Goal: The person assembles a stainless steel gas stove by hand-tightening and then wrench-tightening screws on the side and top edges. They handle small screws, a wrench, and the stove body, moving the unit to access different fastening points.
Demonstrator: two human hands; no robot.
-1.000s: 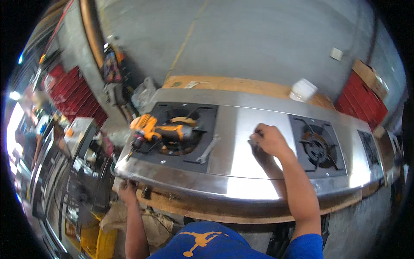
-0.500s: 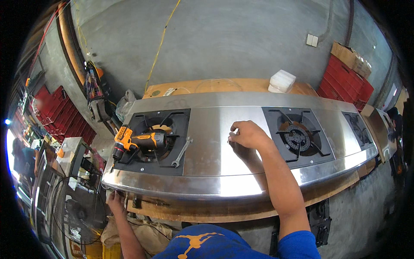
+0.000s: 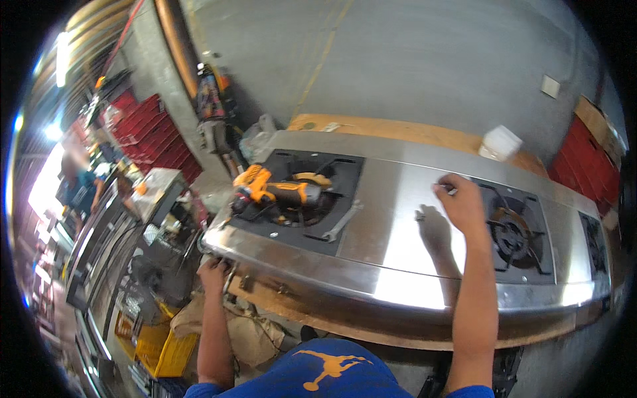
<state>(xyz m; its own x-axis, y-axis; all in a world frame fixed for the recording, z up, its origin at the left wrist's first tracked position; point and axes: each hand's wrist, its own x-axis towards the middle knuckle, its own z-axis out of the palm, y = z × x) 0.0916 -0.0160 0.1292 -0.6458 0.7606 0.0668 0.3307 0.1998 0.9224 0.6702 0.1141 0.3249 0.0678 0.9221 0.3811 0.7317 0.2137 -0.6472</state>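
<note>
The right hand (image 3: 461, 202) rests on the polished top of a long stainless-steel cooktop (image 3: 391, 219) between two burner wells, its fingers curled narrowly around a small metal part (image 3: 450, 190) pinched at the fingertips. The left hand (image 3: 213, 273) reaches below the front left corner of the cooktop, fingers bent against its lower edge; whether they grip anything cannot be told. In the left burner well (image 3: 345, 172) lies an orange-and-black cordless drill (image 3: 275, 194), with a wrench (image 3: 342, 221) just beside it on the well's right border.
</note>
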